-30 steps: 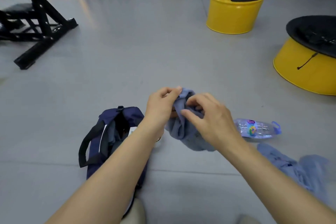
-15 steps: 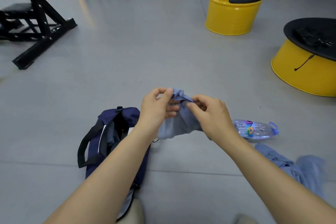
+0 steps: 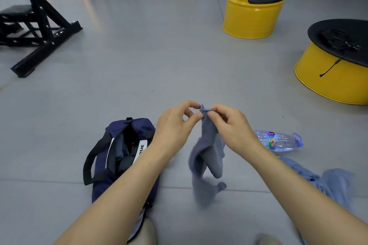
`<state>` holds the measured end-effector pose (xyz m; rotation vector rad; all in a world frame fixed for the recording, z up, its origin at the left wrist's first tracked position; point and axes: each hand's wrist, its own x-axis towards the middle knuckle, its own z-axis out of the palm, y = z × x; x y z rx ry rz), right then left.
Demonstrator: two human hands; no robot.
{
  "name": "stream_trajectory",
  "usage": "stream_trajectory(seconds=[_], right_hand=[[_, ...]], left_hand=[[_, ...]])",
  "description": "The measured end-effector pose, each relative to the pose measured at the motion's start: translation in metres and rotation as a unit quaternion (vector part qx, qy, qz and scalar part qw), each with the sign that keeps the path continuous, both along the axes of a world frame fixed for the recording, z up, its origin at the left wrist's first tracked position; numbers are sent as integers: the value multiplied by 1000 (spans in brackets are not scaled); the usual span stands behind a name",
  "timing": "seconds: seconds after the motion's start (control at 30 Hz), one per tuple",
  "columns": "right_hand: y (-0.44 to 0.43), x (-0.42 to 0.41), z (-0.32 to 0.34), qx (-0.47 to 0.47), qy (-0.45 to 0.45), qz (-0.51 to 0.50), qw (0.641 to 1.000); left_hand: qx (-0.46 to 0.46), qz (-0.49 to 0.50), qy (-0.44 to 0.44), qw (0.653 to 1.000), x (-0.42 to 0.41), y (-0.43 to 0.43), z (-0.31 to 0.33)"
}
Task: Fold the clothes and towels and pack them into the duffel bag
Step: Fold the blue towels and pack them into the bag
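Unbunched since half a second ago, the towel [image 3: 207,161] now hangs in a long twisted drop where it was a wad between my hands, and both hands sit slightly higher than they did. Nearest me its blurred tail dangles close to the floor [image 3: 179,61]; I cannot tell whether it touches. I read that as a shake-out, with gravity pulling the cloth straight before the first fold.

To my right a light-blue garment [image 3: 328,183] lies crumpled on the floor, not yet folded and within reach for later. To my left the duffel bag [image 3: 143,127] lies on the floor with its zip mouth gaping towards me. Dark cloth is already inside, so packing is partly done, and the open mouth is close enough to drop things into.

Higher up, the left hand [image 3: 175,123] and the right hand [image 3: 233,125] meet at the towel's top corner. Each pinches it between thumb and forefinger, the other fingers loosely curled. Both hands hold nothing else. I judge the next move is to slide one pinch along the edge to find the second corner.

Just beyond the right hand a clear water bottle [image 3: 278,141] lies on its side. Well apart, further off, stand a yellow drum table [image 3: 334,81], a yellow drum seat [image 3: 253,16] and a black gym frame [image 3: 41,32].
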<state>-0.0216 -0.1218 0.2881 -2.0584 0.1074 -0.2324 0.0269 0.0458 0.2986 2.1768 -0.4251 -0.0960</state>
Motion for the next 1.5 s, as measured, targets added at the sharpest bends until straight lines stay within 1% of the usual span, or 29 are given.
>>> stream_trajectory(seconds=[0.07, 0.17, 0.3, 0.4, 0.57, 0.67, 0.8, 0.87, 0.97, 1.07, 1.13, 1.2, 1.27, 1.33, 1.43, 1.5], right_hand=[[-1, -1, 1, 4, -1, 32, 999], [-3, -3, 6, 16, -10, 41, 999], [-8, -4, 9, 20, -5, 47, 999], [-8, -6, 12, 21, -6, 47, 999], [1, -10, 21, 40, -43, 46, 997], [1, -11, 25, 19, -76, 16, 997], [-7, -9, 26, -42, -101, -23, 994], [-13, -9, 25, -65, -89, -19, 994], [-21, -9, 23, -103, -54, 13, 993], [-25, -8, 21, -149, -45, 69, 985], [-28, -5, 17, -130, -22, 89, 987], [-28, -3, 15, -69, 5, 91, 993], [-28, -2, 18, 8, 25, 88, 996], [-28, -3, 20, 39, 30, 83, 995], [-33, -3, 17, 22, 23, 69, 997], [-37, -3, 13, -53, 31, 69, 996]], left_hand=[[-6, -14, 0, 1000, 1, 0, 0], [-28, -42, 30, 998, 2, 1, 0], [-109, -26, 67, 991, 2, 3, 4], [-133, -24, 57, 989, 0, 2, 6], [-146, -24, 26, 989, -4, -2, 6], [-131, -22, 6, 991, -4, -1, 6], [-25, -27, -34, 999, -2, 4, -4], [1, -11, -40, 999, 2, 8, -9], [0, 1, -25, 1000, 5, 14, -11], [-67, 5, 26, 997, 7, 16, -9], [-110, 0, 58, 992, 6, 17, -9], [-139, -2, 70, 988, 6, 17, -9], [-159, -6, 68, 985, 9, 18, -7], [-161, -16, 54, 985, 11, 19, -5], [-113, -43, 29, 992, 13, 20, -9], [-61, -64, -12, 996, 12, 22, -12]])
